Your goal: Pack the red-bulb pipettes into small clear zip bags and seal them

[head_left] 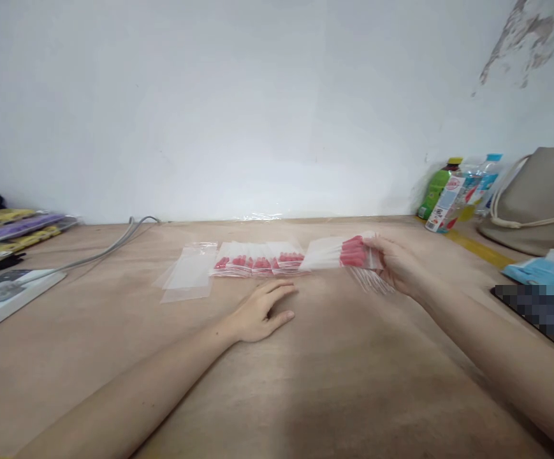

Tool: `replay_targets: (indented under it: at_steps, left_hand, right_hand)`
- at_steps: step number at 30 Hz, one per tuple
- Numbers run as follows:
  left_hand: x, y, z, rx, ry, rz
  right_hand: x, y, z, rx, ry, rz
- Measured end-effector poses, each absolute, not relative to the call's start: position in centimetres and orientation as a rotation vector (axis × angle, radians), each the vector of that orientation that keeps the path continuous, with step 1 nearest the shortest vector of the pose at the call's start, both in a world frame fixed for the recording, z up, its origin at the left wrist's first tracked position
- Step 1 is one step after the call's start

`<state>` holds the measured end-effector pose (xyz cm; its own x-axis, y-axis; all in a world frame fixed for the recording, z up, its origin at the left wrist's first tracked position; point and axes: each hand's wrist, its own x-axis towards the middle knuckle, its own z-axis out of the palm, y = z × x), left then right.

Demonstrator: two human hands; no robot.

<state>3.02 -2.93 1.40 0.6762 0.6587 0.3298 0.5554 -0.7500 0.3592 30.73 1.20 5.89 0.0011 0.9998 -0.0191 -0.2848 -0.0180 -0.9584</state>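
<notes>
My right hand (pixel 391 261) pinches the right end of a clear plastic bag (pixel 327 254) with white and pink-red contents, blurred by motion. Beneath that bag lie several thin whitish sticks (pixel 372 280), partly covered by it. My left hand (pixel 264 312) rests on the table with fingers stretched out and thumb apart, holding nothing. Just beyond its fingertips is a row of overlapping filled bags (pixel 257 258) with pink-red pieces at their near ends. To the left of that row, flat transparent bags (pixel 188 274) lie in a loose, overlapping pile.
Bottles (pixel 442 188) and a grey-brown bag (pixel 535 197) stand at the right rear. Blue masks (pixel 544 274) and a dark, pixelated device (pixel 535 312) lie at the right. A grey cable (pixel 99 255) runs to a white power strip (pixel 18 299); yellow and purple packets (pixel 23 226) are behind it.
</notes>
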Motion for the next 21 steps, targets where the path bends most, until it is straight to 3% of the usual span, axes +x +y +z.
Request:
replay_targets:
  at_steps: [4,8,17,19,21]
  left_hand:
    - [3.0,-2.7,1.1,2.669,1.016,0.596]
    - [2.9,-2.6,1.0,2.693,1.006,0.594]
    - [3.1,-3.0,1.1,2.740,1.004,0.656]
    - [3.3,-3.1,1.1,2.780,1.045,0.819]
    - [3.3,-3.1,1.2,2.793,1.147,1.098]
  right_hand:
    - [28.0,2.8,4.9,-0.872,-0.715,1.324]
    - [24.0,3.8,3.3,-1.016,-0.644,1.347]
    - [23.9,2.6,2.4,-1.369,-1.050,1.466]
    - [25.4,1.7,2.3,-1.431,-1.241,1.342]
    - [26.8,0.9,2.2,-1.498,-1.578,0.889]
